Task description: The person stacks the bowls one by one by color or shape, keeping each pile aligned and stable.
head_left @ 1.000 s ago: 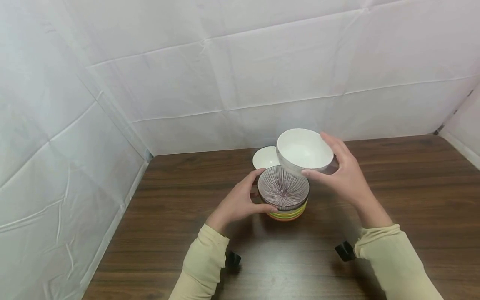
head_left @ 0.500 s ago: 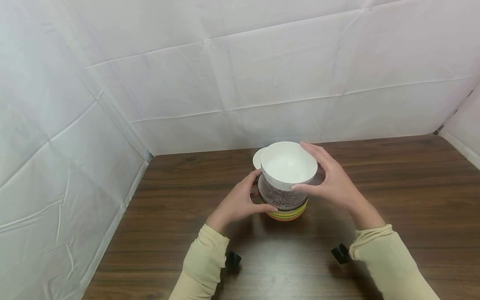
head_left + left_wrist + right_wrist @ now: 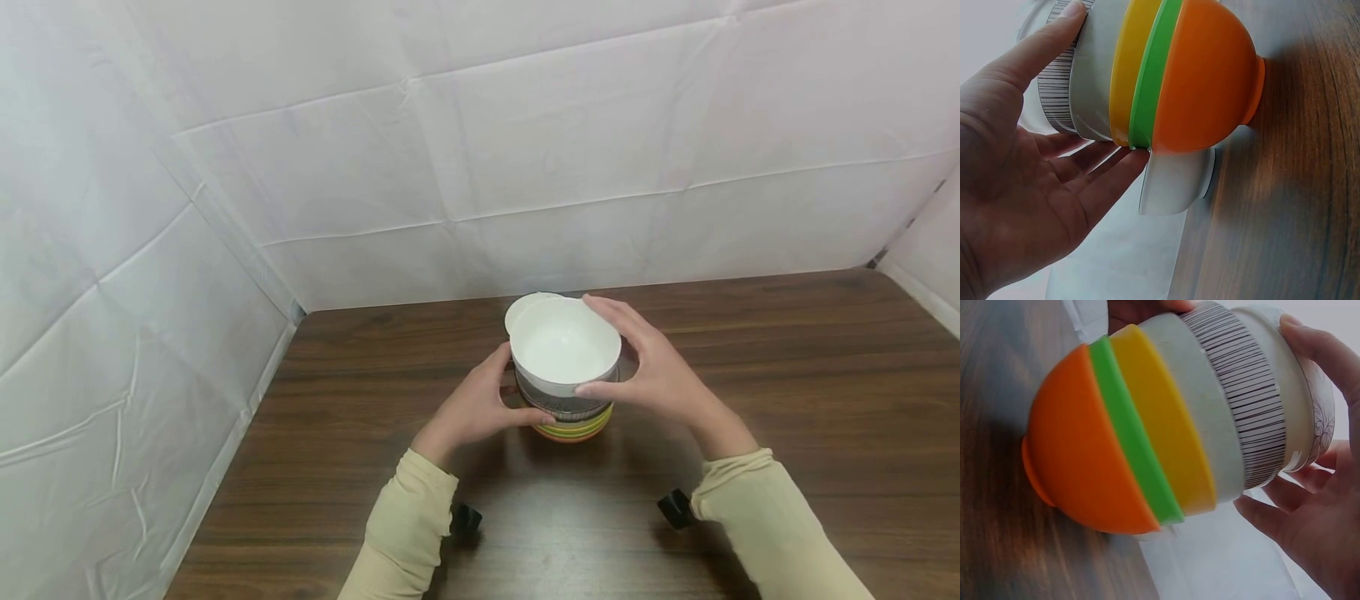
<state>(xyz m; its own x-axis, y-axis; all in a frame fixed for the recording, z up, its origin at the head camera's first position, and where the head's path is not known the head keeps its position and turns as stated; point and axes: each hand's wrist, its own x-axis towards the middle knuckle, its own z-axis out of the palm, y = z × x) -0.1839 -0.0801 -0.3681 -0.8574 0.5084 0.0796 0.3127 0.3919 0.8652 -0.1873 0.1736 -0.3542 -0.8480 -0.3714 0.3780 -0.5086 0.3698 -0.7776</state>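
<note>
A stack of bowls stands on the table. Lowest is an orange bowl [image 3: 1210,75], then green [image 3: 1150,81], yellow [image 3: 1127,75] and pale grey [image 3: 1094,75] ones, with a striped bowl [image 3: 1244,381] nested above. My left hand [image 3: 472,406] holds the stack's left side, its thumb on the striped bowl and its fingers along the far side. My right hand [image 3: 660,379] grips a white bowl [image 3: 566,342] by its right side, thumb near the rim. This bowl has a flower drawing outside and sits in or just over the striped bowl; its base is hidden.
Another white bowl [image 3: 519,310] stands behind the stack, partly covered by it. Brown wood-grain table [image 3: 337,433] spreads around, with white sheeting [image 3: 360,167] at its back and left. Black pieces [image 3: 677,508] show by both sleeves.
My right hand has brought the white bowl left and down from the upper right onto or just over the striped bowl. My left hand has stayed at the stack.
</note>
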